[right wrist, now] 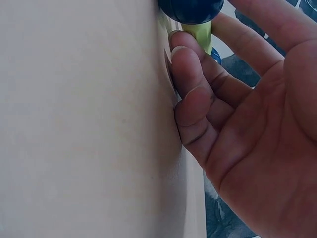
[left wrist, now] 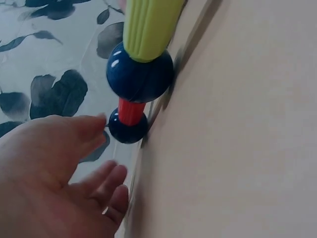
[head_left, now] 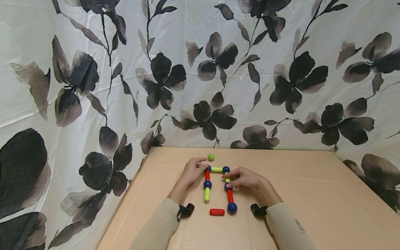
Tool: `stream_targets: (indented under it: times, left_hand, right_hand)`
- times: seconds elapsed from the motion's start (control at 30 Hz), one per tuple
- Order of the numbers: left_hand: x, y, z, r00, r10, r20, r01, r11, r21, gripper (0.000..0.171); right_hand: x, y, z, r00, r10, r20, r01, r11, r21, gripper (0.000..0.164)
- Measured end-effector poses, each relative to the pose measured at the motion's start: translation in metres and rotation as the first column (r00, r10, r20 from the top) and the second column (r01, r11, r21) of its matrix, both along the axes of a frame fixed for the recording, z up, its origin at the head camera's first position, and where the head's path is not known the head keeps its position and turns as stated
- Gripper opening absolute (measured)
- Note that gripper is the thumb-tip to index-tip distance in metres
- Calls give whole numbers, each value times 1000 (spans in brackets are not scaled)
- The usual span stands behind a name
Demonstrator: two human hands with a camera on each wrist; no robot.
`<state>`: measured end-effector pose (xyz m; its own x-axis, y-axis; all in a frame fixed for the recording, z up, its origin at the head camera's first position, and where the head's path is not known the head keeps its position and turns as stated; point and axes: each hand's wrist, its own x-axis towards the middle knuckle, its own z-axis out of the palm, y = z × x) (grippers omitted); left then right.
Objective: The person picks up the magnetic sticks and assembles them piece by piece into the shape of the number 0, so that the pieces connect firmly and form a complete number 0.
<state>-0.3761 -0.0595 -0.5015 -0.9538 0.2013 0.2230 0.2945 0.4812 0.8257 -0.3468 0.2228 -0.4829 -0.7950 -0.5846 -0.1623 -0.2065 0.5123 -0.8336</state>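
Note:
Blue balls joined by red and yellow-green ribbed sticks form a frame with an open near side. My left hand (head_left: 192, 171) is at its far left corner, thumb tip right at the corner ball (left wrist: 128, 126), fingers loosely spread. On the left side, a red stick (head_left: 207, 175), a blue ball (head_left: 207, 184) and a yellow-green stick (head_left: 207, 195) run toward me. With thumb and index finger, my right hand (head_left: 247, 177) pinches around the middle right ball (right wrist: 193, 7), the index finger across the yellow-green stick (right wrist: 199, 34). Its other fingers curl low by the tabletop.
A loose red stick (head_left: 217, 212) lies near the frame's open side, left of the near right ball (head_left: 232, 208). Beyond the far left corner sits a green ball (head_left: 211, 157). A floral cloth (head_left: 193, 80) hangs behind the tan table (head_left: 312, 194).

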Motion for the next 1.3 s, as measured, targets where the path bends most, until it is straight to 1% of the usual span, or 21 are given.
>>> stream_targets:
  times: [0.07,0.17,0.3,0.4,0.57,0.73,0.97,1.17,1.3]
  left_hand:
    - [-2,6,4,999,31,-16,-32,999,-20,41]
    - [-6,14,10,998,51,-22,-52,998,-37,48]
    - [-13,23,15,999,50,-19,-51,995,-84,57]
    - [-18,27,15,999,41,-9,-41,992,-117,59]
    - [-22,32,15,1000,20,-9,-21,984,-175,58]
    - [-23,35,18,1000,-17,-14,14,973,-229,56]
    - [-26,40,19,998,-54,-37,41,951,-306,51]
    - [-27,44,19,998,-53,-36,37,936,-350,49]
    - [-26,46,19,999,-41,-32,25,918,-396,42]
  right_hand:
    - [0,1,0,1000,-1,-2,1,1000,-2,43]
    - [1,1,1,1000,2,0,-2,1000,-5,44]
    - [2,1,0,1000,3,6,-3,1000,-10,43]
    - [2,1,-1,1000,4,3,-3,1000,-10,42]
    - [1,1,-2,1000,10,-10,-10,1000,-2,41]
    - [0,2,-2,1000,11,-22,-11,1000,10,40]
    - [0,2,-2,1000,3,-19,-2,1000,13,40]
    - [-1,2,-3,1000,2,-13,-1,1000,10,41]
    - [-1,2,-3,1000,0,-12,1,1000,13,41]
